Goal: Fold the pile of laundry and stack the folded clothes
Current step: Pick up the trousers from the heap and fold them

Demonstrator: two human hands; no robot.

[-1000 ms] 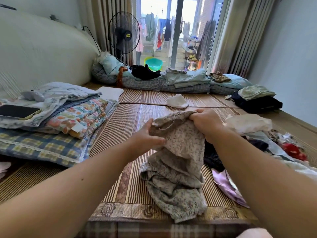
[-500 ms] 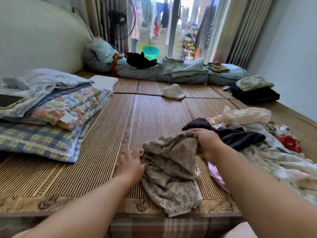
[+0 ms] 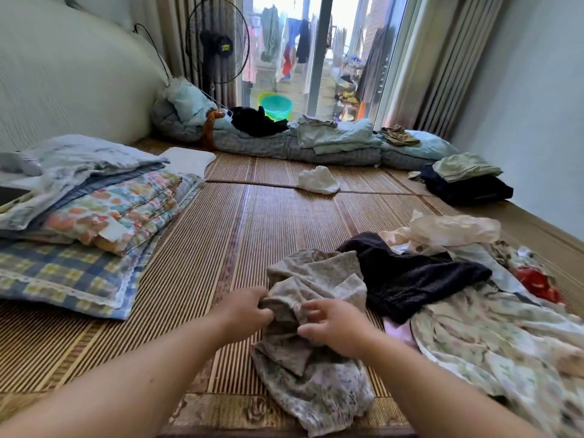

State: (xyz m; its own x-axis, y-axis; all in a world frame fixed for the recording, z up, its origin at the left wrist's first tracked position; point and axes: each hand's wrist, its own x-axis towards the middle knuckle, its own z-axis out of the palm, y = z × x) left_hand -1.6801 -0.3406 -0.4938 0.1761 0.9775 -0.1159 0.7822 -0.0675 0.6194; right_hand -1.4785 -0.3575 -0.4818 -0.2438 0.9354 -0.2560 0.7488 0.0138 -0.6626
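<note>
A crumpled grey floral garment (image 3: 316, 368) lies on the bamboo mat (image 3: 278, 222) right in front of me. My left hand (image 3: 249, 311) pinches a fold at its left side. My right hand (image 3: 335, 327) rests on its middle, fingers curled into the cloth. To the right spreads the unfolded pile: a dark garment (image 3: 410, 279), a pale floral piece (image 3: 505, 336), a cream item (image 3: 455, 229) and something red (image 3: 537, 284).
Folded quilts and a checked pillow (image 3: 69, 273) are stacked at the left. A white cloth (image 3: 317, 180) lies mid-mat. Dark and green folded clothes (image 3: 464, 181) sit at the far right. Bedding and a standing fan (image 3: 218, 49) line the window end.
The floral garment was held up in both hands, then lowered onto the mat. Both hands have come down close together on its near middle part.
</note>
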